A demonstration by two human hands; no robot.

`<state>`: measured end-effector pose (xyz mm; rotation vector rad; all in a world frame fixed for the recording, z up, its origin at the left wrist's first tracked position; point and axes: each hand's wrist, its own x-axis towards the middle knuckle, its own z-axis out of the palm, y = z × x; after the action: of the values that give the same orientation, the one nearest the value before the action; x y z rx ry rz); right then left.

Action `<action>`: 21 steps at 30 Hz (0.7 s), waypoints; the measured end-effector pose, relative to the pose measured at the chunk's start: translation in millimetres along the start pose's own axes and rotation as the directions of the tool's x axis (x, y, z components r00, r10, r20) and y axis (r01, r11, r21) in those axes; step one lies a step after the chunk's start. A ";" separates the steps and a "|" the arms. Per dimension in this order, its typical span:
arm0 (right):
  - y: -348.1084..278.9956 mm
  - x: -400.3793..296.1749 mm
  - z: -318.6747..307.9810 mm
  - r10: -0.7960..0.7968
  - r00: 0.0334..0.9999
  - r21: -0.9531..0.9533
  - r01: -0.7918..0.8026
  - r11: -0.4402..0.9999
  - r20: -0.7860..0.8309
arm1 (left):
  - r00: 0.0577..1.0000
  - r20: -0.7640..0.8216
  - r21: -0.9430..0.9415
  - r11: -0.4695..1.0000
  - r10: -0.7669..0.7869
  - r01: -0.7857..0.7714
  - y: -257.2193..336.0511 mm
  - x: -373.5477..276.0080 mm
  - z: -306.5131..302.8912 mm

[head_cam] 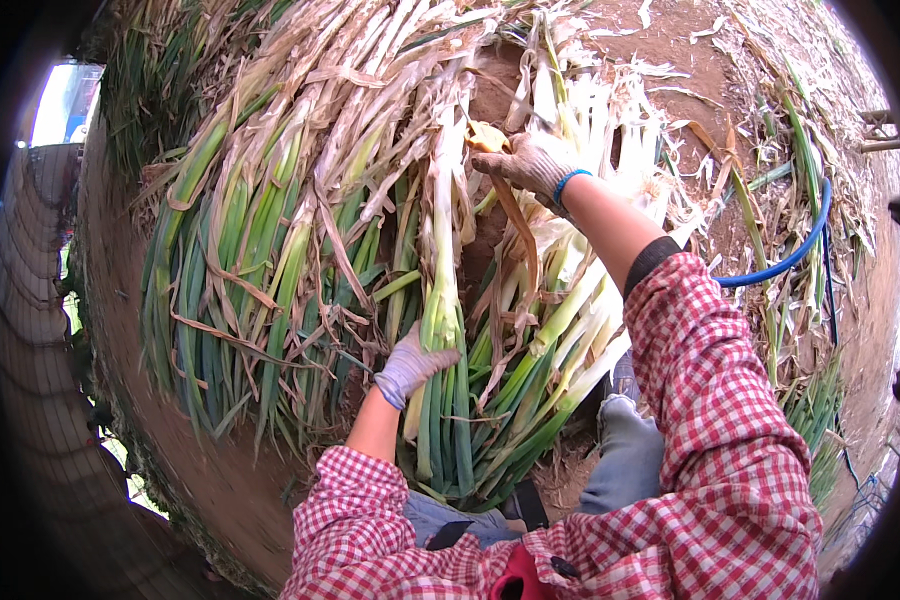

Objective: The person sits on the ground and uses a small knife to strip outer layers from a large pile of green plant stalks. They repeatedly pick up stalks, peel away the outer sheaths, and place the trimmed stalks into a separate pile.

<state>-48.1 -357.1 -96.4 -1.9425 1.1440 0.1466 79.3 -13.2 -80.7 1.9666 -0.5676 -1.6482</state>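
My left hand (414, 364), in a pale knit glove, grips a large green onion (444, 217) where its white stalk turns into green leaves. The stalk points away from me, with its root end at the top. Near the upper part of this stalk is my right hand (529, 161), gloved and wearing a blue band at the wrist. A small yellow object (487, 138) is held in its fingers; I cannot tell what it is. Below that hand hangs a dry brown leaf (519, 225). Peeled onions with bright white stalks (570, 289) lie to the right of the held one.
A large heap of unpeeled onions (270, 217) with dry husks spreads over the left. Husk scraps (832, 97) litter the soil (675, 75) at the right. A blue hose (791, 264) curves beside my right arm. My jeans-clad knee (626, 450) is close below the peeled onions.
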 end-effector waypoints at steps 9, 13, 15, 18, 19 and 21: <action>26.3 -23.1 44.7 -0.050 0.989 -0.009 0.051 0.999 0.137 | 0.989 0.129 -0.195 0.976 -0.075 0.099 -21.6 -16.5 -6.1; 37.1 -8.4 43.9 -0.055 0.997 0.023 0.054 0.998 0.044 | 0.978 0.195 -0.194 0.975 -0.070 0.108 -11.3 -14.0 -3.0; 39.0 12.1 48.6 -0.016 0.999 0.092 0.013 0.996 0.034 | 0.982 0.187 -0.198 0.978 -0.035 0.072 -16.7 -14.9 -3.8; 40.0 13.3 51.0 -0.077 0.997 0.089 0.075 0.993 0.014 | 0.986 0.150 -0.136 0.987 -0.068 0.089 -11.0 -14.4 2.9; 0.5 -19.4 38.1 -0.105 0.989 0.061 0.098 0.993 0.106 | 0.995 0.076 -0.110 0.991 -0.068 0.076 -19.7 -23.9 -4.9; 13.3 -24.0 35.1 -0.103 0.994 0.096 0.099 0.990 0.036 | 1.000 0.005 0.087 0.996 0.010 -0.010 -31.5 -14.0 -2.0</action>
<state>-61.4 -318.9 -115.0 -1.9011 1.0062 0.0767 78.6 20.3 -89.1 2.0185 -0.6600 -1.6474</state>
